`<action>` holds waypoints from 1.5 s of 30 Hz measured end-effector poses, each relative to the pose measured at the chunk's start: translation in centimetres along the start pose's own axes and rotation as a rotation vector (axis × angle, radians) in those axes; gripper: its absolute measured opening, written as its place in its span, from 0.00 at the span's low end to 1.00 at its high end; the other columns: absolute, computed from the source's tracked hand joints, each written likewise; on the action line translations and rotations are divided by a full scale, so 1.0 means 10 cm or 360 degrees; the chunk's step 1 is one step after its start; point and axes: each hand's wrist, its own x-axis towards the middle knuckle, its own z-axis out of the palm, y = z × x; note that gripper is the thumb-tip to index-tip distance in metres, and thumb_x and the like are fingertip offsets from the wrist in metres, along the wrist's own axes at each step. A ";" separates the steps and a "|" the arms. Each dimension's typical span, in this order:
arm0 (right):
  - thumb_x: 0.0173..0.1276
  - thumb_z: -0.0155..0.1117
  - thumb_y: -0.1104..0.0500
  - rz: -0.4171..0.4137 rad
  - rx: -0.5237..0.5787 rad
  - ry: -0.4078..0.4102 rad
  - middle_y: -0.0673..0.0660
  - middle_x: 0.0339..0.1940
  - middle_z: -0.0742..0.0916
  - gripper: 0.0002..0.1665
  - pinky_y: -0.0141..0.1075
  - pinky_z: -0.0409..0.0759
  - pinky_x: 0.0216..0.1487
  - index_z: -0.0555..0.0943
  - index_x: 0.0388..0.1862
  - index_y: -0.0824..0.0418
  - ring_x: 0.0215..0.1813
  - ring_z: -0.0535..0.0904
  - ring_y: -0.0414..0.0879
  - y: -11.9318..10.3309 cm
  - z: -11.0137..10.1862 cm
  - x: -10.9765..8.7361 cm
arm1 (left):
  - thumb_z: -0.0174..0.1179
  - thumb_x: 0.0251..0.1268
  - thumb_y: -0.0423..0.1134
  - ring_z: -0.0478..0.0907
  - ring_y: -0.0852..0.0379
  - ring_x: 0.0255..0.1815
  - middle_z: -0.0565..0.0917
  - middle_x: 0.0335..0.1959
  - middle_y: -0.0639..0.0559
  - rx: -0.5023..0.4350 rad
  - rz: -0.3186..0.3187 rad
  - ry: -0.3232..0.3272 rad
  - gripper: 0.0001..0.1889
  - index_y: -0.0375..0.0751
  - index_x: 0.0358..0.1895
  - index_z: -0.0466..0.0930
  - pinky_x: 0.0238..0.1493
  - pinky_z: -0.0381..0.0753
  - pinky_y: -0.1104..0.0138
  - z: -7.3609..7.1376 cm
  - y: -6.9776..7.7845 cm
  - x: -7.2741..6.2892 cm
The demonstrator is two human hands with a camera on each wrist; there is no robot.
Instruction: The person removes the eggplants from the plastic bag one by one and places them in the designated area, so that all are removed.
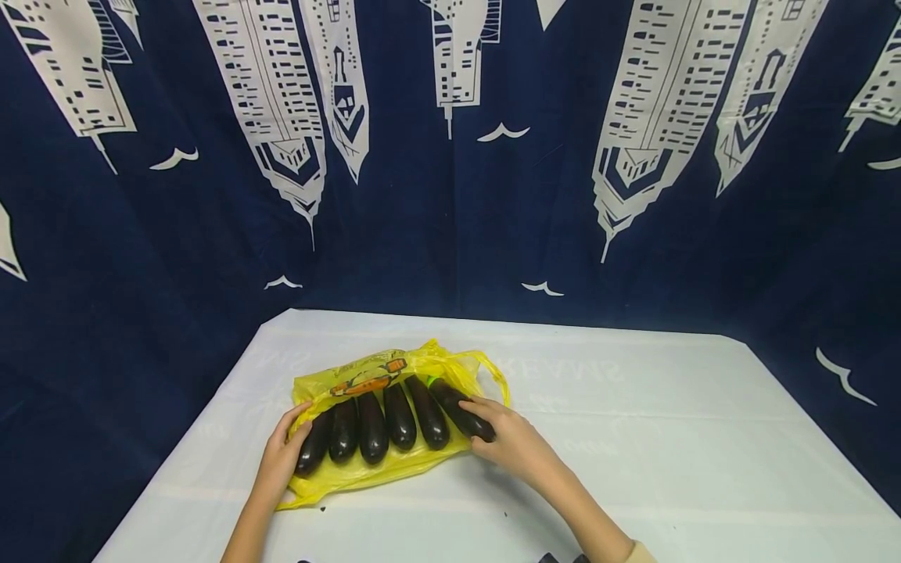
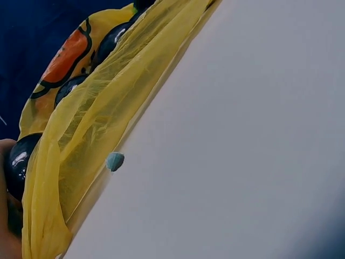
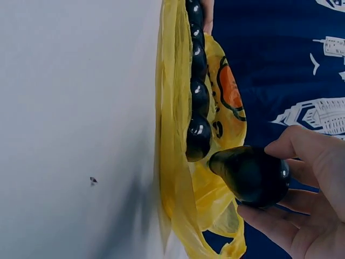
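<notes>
A yellow plastic bag [image 1: 366,471] lies spread on the white table, with a row of several dark eggplants [image 1: 373,430] on it, side by side. At the row's right end, my right hand [image 1: 510,438] grips an eggplant [image 3: 256,175] by its rounded end, thumb and fingers around it. That eggplant slants, its stem end over the bag. On the far left, my left hand [image 1: 281,450] rests against the leftmost eggplant [image 1: 314,444] and the bag's edge. The left wrist view shows just a sliver of this hand, mostly cut off at the frame's edge.
The white table [image 1: 669,438] extends right of the bag. A loop handle [image 1: 496,371] of the bag sticks out at its right. Small dark specks [image 3: 93,181] lie on the cloth in front. Behind hangs a dark blue curtain [image 1: 457,219] with white building prints.
</notes>
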 end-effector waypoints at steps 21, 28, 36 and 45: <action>0.55 0.63 0.59 -0.0022 -0.0046 0.0215 0.51 0.65 0.73 0.31 0.41 0.78 0.47 0.72 0.60 0.47 0.63 0.70 0.54 0.05 -0.05 -0.39 | 0.45 0.69 0.49 0.47 0.41 0.72 0.58 0.69 0.41 -0.0001 -0.0015 -0.0001 0.24 0.44 0.65 0.61 0.68 0.47 0.43 0.00 0.01 0.00; 0.55 0.65 0.60 0.0040 0.0034 0.0335 0.51 0.65 0.72 0.33 0.45 0.77 0.54 0.71 0.61 0.45 0.63 0.71 0.52 0.12 -0.07 -0.53 | 0.45 0.69 0.49 0.47 0.41 0.72 0.58 0.69 0.41 -0.0004 -0.0004 -0.0001 0.24 0.44 0.64 0.61 0.68 0.47 0.43 -0.01 0.01 0.00; 0.54 0.64 0.67 -0.0005 0.0275 0.0553 0.61 0.64 0.72 0.33 0.35 0.82 0.42 0.71 0.61 0.55 0.60 0.72 0.62 0.32 -0.04 -0.60 | 0.45 0.69 0.50 0.46 0.41 0.73 0.56 0.70 0.41 -0.0002 -0.0016 -0.0011 0.24 0.45 0.65 0.60 0.68 0.46 0.42 -0.01 0.01 0.02; 0.57 0.62 0.65 0.0096 0.0303 0.0627 0.64 0.65 0.70 0.32 0.38 0.81 0.44 0.69 0.63 0.58 0.61 0.70 0.65 0.52 0.00 -0.55 | 0.45 0.69 0.48 0.46 0.42 0.72 0.57 0.70 0.41 0.0001 -0.0021 -0.0006 0.24 0.44 0.65 0.61 0.69 0.47 0.43 -0.01 0.00 0.02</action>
